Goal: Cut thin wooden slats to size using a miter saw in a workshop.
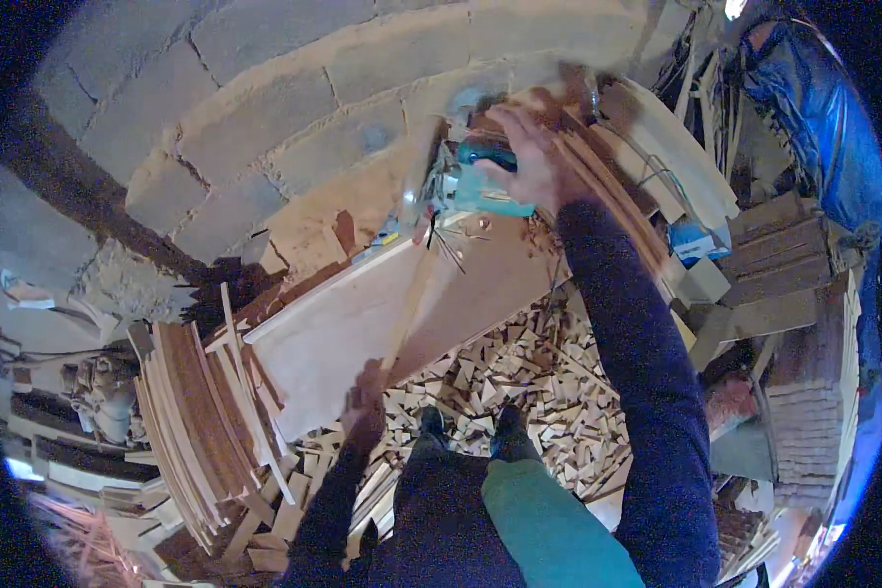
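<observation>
In my left hand, at the near edge of the pale workbench board, is the lower end of a thin wooden strip. The strip slants up across the board toward a teal power saw by the wall. My right hand is raised over the saw, its fingers spread and slightly blurred. Whether it touches the saw I cannot tell. A few thin slivers lie in front of the saw, close to the strip's far end.
Small wood offcuts cover the floor around my feet. A stack of long wooden strips stands at the left. Boards are piled at the right, near a blue tarp. A block wall rises behind the bench.
</observation>
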Motion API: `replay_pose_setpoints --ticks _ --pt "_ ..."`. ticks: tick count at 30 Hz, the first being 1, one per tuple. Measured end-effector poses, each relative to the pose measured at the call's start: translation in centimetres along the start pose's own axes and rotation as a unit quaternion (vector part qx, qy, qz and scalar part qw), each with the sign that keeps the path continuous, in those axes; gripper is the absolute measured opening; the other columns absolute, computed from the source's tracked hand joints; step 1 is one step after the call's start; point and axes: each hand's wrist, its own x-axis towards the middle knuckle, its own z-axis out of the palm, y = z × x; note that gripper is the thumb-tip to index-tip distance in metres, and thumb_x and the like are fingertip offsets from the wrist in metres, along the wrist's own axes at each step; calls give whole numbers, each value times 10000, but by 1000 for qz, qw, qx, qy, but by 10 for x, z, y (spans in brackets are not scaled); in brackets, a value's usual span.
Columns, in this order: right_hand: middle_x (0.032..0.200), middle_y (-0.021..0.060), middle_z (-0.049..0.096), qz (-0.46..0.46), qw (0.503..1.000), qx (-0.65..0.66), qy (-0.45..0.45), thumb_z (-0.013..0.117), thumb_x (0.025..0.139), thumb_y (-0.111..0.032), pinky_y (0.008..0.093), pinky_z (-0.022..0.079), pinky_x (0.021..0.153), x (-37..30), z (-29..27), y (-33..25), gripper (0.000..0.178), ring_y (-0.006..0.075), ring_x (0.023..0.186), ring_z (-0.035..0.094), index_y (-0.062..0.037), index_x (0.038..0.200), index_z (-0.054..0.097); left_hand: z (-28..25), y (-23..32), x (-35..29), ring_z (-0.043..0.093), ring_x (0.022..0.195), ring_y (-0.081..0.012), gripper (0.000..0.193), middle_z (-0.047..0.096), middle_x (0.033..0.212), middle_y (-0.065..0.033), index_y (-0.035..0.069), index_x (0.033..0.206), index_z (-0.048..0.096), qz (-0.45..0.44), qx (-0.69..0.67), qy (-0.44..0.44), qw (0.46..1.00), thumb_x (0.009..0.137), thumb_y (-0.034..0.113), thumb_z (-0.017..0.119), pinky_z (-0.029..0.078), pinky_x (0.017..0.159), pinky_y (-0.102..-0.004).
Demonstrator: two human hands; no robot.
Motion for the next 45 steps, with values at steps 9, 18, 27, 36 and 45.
replay_pose_setpoints --ticks 9,18,27,36,45 --pt "1007 121 649 386 888 246 -53 587 928 -91 304 502 749 -287 -3 -58 167 191 846 617 -58 1086 629 97 194 19 566 789 -393 266 560 829 -192 36 965 543 -129 -193 43 972 864 279 583 487 637 -500" --pt "1175 162 587 338 855 310 -243 615 923 -165 383 531 811 -465 4 -52 347 255 997 622 -45 1231 512 66 319 68 608 748 -319 211 606 797 -146 22 968 572 -89 -282 83 952 947 231 559 484 686 -441" --pt "1089 83 609 506 592 606 -161 575 972 -273 369 541 844 -431 -35 -17 395 193 1004 625 -11 1263 519 95 397 124 626 747 -180 221 658 836 -106 37 970 611 -150 -505 -52 849 953 255 578 486 647 -362" --pt "1085 162 655 651 527 546 30 601 951 -317 389 568 815 -537 -112 -14 419 277 924 681 13 1200 532 147 515 270 608 737 -189 249 644 788 -110 1 906 645 -145 -563 65 811 904 248 614 491 676 -344" --pt "1056 177 659 760 439 473 79 593 954 -320 390 566 782 -623 -129 -72 386 281 894 680 6 1157 555 253 490 346 583 1071 -372 418 611 1177 -211 -3 1138 591 -65 -339 -72 936 856 305 571 455 926 -458"
